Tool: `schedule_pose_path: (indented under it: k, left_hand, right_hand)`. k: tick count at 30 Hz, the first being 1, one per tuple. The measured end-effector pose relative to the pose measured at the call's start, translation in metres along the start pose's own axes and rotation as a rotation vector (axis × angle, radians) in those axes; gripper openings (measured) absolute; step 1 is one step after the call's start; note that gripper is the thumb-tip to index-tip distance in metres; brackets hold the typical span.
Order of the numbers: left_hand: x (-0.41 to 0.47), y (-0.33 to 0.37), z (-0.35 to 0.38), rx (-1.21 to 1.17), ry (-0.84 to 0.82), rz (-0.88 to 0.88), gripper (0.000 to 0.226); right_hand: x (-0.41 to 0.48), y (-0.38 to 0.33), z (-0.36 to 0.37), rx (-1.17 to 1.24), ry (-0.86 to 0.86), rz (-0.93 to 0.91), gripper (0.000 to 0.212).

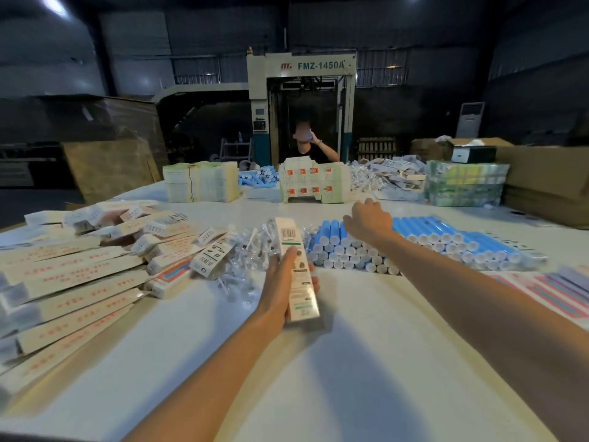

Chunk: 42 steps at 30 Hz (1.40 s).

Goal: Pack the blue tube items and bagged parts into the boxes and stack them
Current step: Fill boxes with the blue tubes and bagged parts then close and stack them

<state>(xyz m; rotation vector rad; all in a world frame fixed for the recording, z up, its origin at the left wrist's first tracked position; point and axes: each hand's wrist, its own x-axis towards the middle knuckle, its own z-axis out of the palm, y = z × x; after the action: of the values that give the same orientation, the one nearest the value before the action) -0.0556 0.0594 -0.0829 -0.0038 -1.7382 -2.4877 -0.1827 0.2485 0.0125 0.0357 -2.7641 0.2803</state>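
White table in a dim workshop: left hand grips a long carton, bagged parts just beyond its fingers. Right hand lies on the blue tubes; its grasp cannot be told.

Dim factory packing hall (FMZ-1450A machine, stacked flat cartons).

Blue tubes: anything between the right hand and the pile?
Nothing visible. The right hand is over the far side of the blue tube pile, forearm crossing above it. Whether its fingers grip a tube cannot be seen. The left hand holds the long white box beside the pile, out of the path.
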Motion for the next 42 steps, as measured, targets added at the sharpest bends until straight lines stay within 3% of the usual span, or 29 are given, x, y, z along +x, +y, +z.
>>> schedule_pose_path:
  k: [5,13,16,19,22,24,29,37,42]
  left_hand:
    - [0.003,-0.006,-0.010,0.008,-0.085,0.048,0.038]
    - [0.006,-0.002,-0.011,0.107,-0.079,0.081,0.033]
    - [0.004,-0.003,-0.009,0.121,-0.107,0.086,0.031]
    - [0.003,-0.001,-0.010,0.111,-0.125,0.084,0.032]
    - [0.004,0.002,-0.010,0.125,-0.150,0.086,0.038]
    - [0.002,0.002,-0.009,0.138,-0.191,0.085,0.043]
    - [-0.002,0.004,-0.006,0.128,-0.239,0.107,0.044]
    - [-0.010,0.004,-0.002,0.169,-0.274,0.156,0.050]
    - [-0.012,0.006,-0.001,0.193,-0.273,0.181,0.052]
  right_hand:
    - [0.011,-0.016,0.017,-0.342,-0.123,-0.036,0.032]
    - [0.006,-0.038,0.024,-0.555,-0.056,-0.068,0.034]
    - [0.003,-0.041,0.025,-0.546,0.067,-0.077,0.050]
    - [0.005,-0.038,0.021,-0.269,0.198,-0.077,0.057]
    - [-0.002,-0.033,0.002,0.487,0.073,0.066,0.034]
    - [-0.014,-0.024,-0.011,0.915,0.044,0.120,0.036]
    - [-0.056,-0.012,-0.041,1.431,0.102,-0.102,0.024]
    - [-0.078,-0.032,-0.041,1.541,-0.032,-0.181,0.046]
    - [-0.066,-0.026,-0.039,1.157,0.031,-0.302,0.099]
